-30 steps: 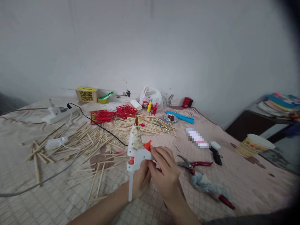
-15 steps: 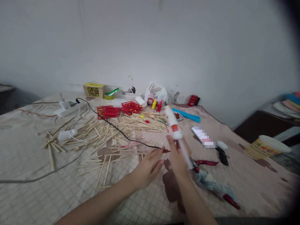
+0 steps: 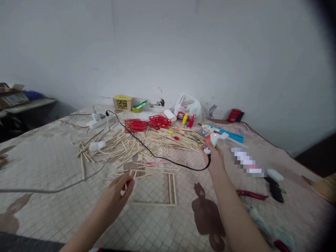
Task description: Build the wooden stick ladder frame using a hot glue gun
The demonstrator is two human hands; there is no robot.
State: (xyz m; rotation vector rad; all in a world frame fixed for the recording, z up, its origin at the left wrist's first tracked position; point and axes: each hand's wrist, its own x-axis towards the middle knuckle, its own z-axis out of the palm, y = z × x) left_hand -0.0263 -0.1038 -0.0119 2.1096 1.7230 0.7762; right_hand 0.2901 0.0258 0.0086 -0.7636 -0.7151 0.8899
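Note:
My right hand (image 3: 214,157) is stretched out over the patterned cloth and grips the handle of a white glue gun (image 3: 215,135), which lies low near the far end of the stick pile. Its black cord (image 3: 147,148) trails left to a white power strip (image 3: 98,120). My left hand (image 3: 119,190) hovers with fingers loosely curled and nothing in it, just left of a square frame of wooden sticks (image 3: 157,187). A broad heap of loose wooden sticks (image 3: 147,141) lies beyond the frame.
Red lattice panels (image 3: 147,123), a yellow box (image 3: 122,102), a white bag (image 3: 188,105) and small paint bottles (image 3: 187,120) sit by the wall. Red-handled pliers (image 3: 252,195), a black object (image 3: 275,183) and a blue strip (image 3: 228,134) lie to the right. A grey cable (image 3: 52,189) crosses the left.
My right hand has carried the glue gun away from me, out to the far right of the stick pile. My left hand has let go and dropped back toward the stick frame. The view swung left.

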